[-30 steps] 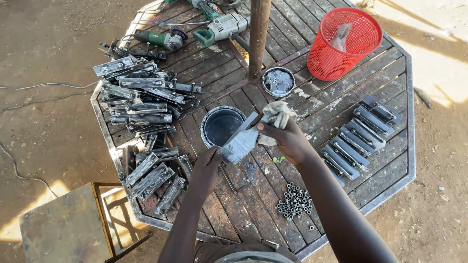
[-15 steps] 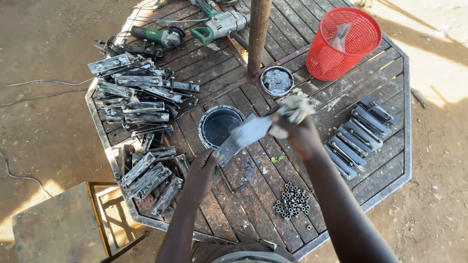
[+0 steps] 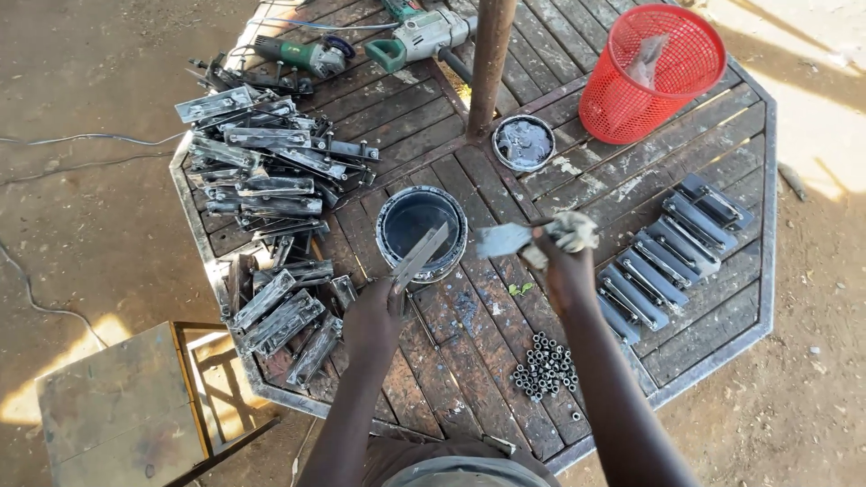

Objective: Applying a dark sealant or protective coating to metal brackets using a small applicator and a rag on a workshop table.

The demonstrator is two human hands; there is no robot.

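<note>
My left hand [image 3: 374, 317] grips a flat grey metal bracket [image 3: 420, 255] by its lower end and holds it tilted over the open dark paint can [image 3: 390, 242] at the middle of the wooden slatted table [image 3: 722, 144]. To the right of the can my right hand [image 3: 564, 275] is raised, clutching a paint-stained rag [image 3: 572, 229] with a grey-coated flap [image 3: 502, 239] sticking out to the left. The two hands are apart, and the rag does not touch the bracket.
Unpainted metal brackets [image 3: 262, 171] are heaped on the table's left. A row of dark coated brackets [image 3: 672, 248] lies at the right. Also here: red mesh basket [image 3: 654, 77], small paint tin [image 3: 523, 142], pile of nuts [image 3: 544, 368], angle grinder [image 3: 302, 54], drill [image 3: 419, 36], centre post [image 3: 492, 54], stool [image 3: 117, 406].
Earlier the rag rested on the bracket between both hands. Now the right hand has drawn away to the right with the rag, and the left hand holds the bracket alone over the can.
</note>
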